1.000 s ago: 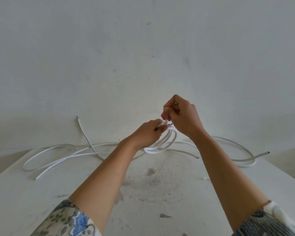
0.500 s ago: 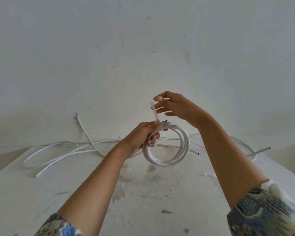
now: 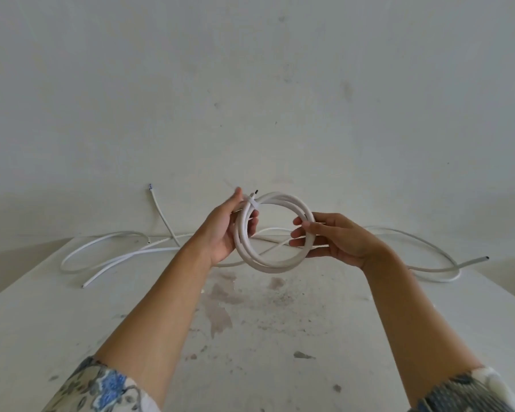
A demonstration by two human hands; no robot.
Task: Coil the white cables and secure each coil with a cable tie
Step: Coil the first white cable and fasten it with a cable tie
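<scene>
The right hand (image 3: pixel 333 239) had dropped from the cable tie (image 3: pixel 252 205) to the coil (image 3: pixel 268 266), fingers curled round its 3 o'clock side; the left hand (image 3: pixel 220 233) gripped the 9 o'clock side, holding it upright above the table (image 3: pixel 131 307).

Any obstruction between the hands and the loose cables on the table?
Nothing on the table lies between. Only the coil itself: left hand and right hand both grip it in the air, in front of the loose cables along the far edge.
</scene>
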